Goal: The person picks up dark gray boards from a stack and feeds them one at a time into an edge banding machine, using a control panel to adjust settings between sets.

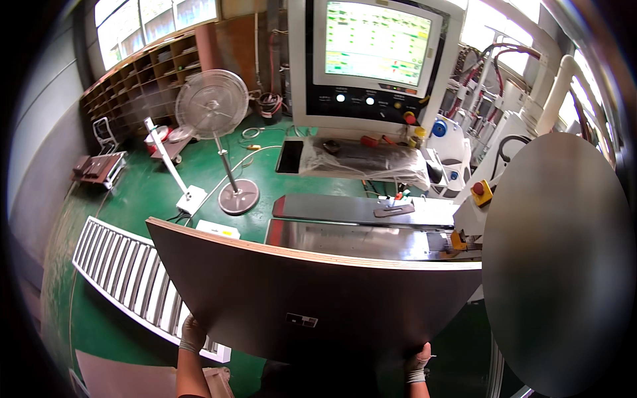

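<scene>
In front of me I carry a large dark brown plywood panel (pixel 265 285), its pale layered edge facing up and away. A small black-and-white label (pixel 302 320) sits on its face. My left hand (pixel 192 333) grips the panel's lower left edge, its fingers partly hidden by the panel. My right hand (pixel 418 358) holds the lower right edge, thumb showing at the side. Both hands wear gloves with light cuffs. Just beyond the panel's top edge lies a shiny metal machine bed (pixel 352 237).
A roller conveyor (pixel 126 265) stands at left. Behind it are a pedestal fan (pixel 222 152) and a white post (pixel 166 156). A control console (pixel 375 99) with a lit screen rises ahead, above a plastic-covered shelf (pixel 358 159). A blurred grey oval surface (pixel 557 265) fills the right side.
</scene>
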The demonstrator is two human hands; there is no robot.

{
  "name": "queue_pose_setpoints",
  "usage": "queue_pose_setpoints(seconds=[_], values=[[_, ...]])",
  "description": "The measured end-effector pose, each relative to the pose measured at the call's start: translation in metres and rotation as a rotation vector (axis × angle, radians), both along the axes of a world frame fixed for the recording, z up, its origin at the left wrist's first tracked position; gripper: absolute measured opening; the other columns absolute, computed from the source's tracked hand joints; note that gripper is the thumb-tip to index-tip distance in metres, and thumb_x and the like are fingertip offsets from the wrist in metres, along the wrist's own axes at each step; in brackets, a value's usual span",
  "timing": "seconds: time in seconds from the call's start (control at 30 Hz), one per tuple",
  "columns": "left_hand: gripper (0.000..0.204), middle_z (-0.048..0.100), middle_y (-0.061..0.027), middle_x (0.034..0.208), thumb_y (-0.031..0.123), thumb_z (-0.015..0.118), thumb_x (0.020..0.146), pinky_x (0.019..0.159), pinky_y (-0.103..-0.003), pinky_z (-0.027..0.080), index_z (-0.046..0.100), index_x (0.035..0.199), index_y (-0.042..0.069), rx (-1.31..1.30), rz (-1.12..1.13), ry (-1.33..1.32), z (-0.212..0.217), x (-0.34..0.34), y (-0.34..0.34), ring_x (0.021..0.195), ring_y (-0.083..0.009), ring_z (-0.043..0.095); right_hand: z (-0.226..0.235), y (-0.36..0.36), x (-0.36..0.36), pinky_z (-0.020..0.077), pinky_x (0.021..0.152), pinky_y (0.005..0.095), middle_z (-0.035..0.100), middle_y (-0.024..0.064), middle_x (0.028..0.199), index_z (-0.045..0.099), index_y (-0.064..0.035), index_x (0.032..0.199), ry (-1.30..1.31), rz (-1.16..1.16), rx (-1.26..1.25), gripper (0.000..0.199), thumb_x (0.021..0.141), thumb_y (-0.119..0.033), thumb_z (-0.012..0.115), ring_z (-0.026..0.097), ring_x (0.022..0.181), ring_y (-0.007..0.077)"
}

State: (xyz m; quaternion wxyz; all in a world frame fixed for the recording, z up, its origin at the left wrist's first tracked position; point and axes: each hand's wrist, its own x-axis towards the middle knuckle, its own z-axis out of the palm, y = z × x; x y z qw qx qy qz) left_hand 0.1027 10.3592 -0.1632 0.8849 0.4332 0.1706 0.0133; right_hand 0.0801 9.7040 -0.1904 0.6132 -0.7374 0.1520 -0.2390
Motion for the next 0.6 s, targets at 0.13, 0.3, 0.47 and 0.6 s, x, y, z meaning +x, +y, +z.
queue_pose_setpoints(seconds=[0.13, 0.3, 0.47, 0.6], values=[[0.051, 0.055, -0.0109, 0.138, 0.035, 0.043, 0.097, 0.113, -0.041, 0.031, 0.051, 0.136, 0.003, 0.132, -0.096, 0.030, 0.000, 0.033, 0.005, 0.129, -0.0258, 0.049, -0.019, 0.008, 0.017, 0.0512, 0.080, 0.0369, 0.067, 0.0155, 0.099, 0.064, 0.0011, 0.106, -0.055, -0.161, -0.122, 0.025, 0.096, -0.015, 0.048, 0.064, 0.090, 0.0262], [0.048, 0.061, -0.0135, 0.126, 0.028, 0.032, 0.099, 0.106, -0.036, 0.040, 0.055, 0.129, -0.003, 0.245, -0.152, 0.145, 0.019, 0.065, 0.004, 0.117, -0.0236, 0.056, 0.023, 0.057, 0.056, 0.0515, 0.082, 0.0369, 0.068, 0.0115, 0.101, 0.064, 0.0040, 0.115, 0.073, -0.178, 0.484, 0.048, 0.101, -0.038, 0.045, 0.064, 0.088, 0.0218], [0.060, 0.061, -0.0201, 0.124, 0.041, 0.037, 0.100, 0.101, -0.033, 0.040, 0.055, 0.127, -0.010, 0.582, -0.134, 0.382, -0.023, 0.057, 0.032, 0.115, -0.0257, 0.057, -0.002, 0.075, 0.065, 0.0481, 0.093, 0.0332, 0.067, 0.0130, 0.113, 0.062, 0.0071, 0.118, 0.139, -0.161, 0.491, 0.061, 0.100, -0.048, 0.043, 0.064, 0.099, 0.0233], [0.068, 0.059, -0.0228, 0.127, 0.049, 0.036, 0.101, 0.103, -0.035, 0.038, 0.052, 0.130, -0.011, 0.783, -0.117, 0.578, 0.013, 0.046, 0.021, 0.119, -0.0291, 0.054, -0.015, 0.091, 0.048, 0.0476, 0.095, 0.0351, 0.063, 0.0109, 0.120, 0.060, 0.0047, 0.122, 0.247, -0.154, 0.489, 0.059, 0.098, -0.048, 0.050, 0.062, 0.103, 0.0237]])
